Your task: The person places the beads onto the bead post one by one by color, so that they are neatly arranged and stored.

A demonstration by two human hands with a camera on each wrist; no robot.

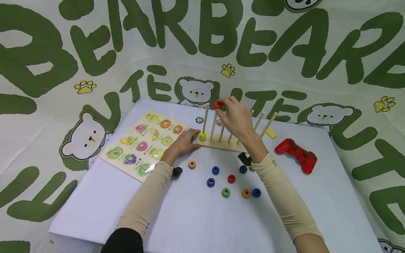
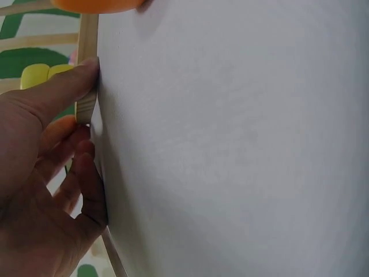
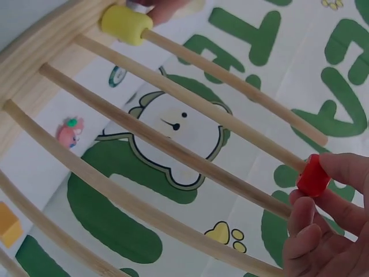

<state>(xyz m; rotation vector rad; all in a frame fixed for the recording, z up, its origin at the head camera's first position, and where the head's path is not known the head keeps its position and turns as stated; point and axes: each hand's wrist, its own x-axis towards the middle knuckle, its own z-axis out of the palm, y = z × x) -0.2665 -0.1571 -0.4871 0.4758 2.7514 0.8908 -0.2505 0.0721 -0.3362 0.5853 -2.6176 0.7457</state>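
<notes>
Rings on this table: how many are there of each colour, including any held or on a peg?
Blue rings: 4
Red rings: 2, one in the right hand
Orange rings: 2
Green rings: 2
Yellow ring: 1, on a peg
Total: 11

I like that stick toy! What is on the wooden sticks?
A yellow ring sits at the bottom of the first stick. The right hand holds a red ring at the second stick's tip. The hand hides part of the others.
</notes>
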